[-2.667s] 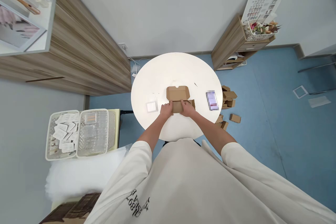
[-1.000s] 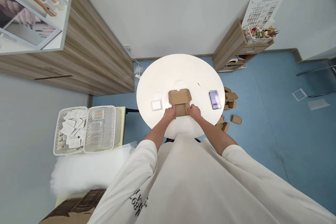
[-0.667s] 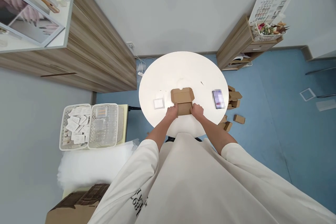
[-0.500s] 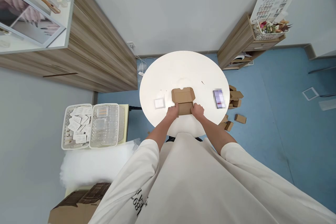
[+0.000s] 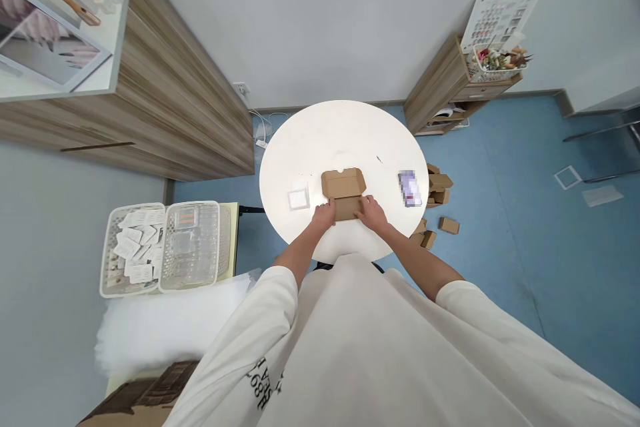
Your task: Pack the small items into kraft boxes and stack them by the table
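Note:
A small brown cardboard box (image 5: 345, 185) lies on the round white table (image 5: 345, 127), its flap lid folded back away from me. My left hand (image 5: 325, 213) grips the near left side of the box. At the near right side, my right hand (image 5: 372, 211) has its fingers on the box wall, with fingertips over the edge. A clear flat case with a white insert (image 5: 299, 199) lies left of the box. On the right of the table is a blurred purple object (image 5: 410, 188).
Several folded cardboard boxes (image 5: 439, 187) lie on the blue floor right of the table. Two white baskets (image 5: 161, 209) with cards and clear cases stand at left, beside white wrapping sheets (image 5: 165, 320). A wooden cabinet (image 5: 195, 80) rises behind them; a smaller cabinet (image 5: 435, 90) stands at back right.
My right hand has shifted its hold, its fingers reaching further over the right edge of the box. My left hand stays on the left side. The view has shifted slightly.

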Demonstrator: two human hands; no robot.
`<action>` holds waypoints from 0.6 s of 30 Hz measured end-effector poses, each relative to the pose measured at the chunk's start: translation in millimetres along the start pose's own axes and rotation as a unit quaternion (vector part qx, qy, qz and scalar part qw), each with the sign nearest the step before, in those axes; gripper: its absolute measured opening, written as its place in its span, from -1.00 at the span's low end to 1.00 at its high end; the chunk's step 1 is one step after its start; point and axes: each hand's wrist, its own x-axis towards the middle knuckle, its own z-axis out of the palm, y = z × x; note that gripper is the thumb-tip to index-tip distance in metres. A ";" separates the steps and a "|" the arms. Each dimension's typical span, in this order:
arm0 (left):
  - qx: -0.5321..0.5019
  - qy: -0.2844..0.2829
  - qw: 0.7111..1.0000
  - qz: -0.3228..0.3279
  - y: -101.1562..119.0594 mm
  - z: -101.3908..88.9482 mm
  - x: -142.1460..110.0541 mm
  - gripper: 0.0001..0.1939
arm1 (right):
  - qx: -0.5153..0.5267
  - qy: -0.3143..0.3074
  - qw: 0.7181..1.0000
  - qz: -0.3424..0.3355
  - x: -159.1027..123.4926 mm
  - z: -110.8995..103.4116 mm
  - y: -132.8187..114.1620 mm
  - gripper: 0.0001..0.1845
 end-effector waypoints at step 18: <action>-0.152 0.164 0.974 -0.020 -43.3 -5.0 -23.0 -0.51 | -0.125 -0.111 0.985 -0.054 20.4 -8.9 -15.3 -0.07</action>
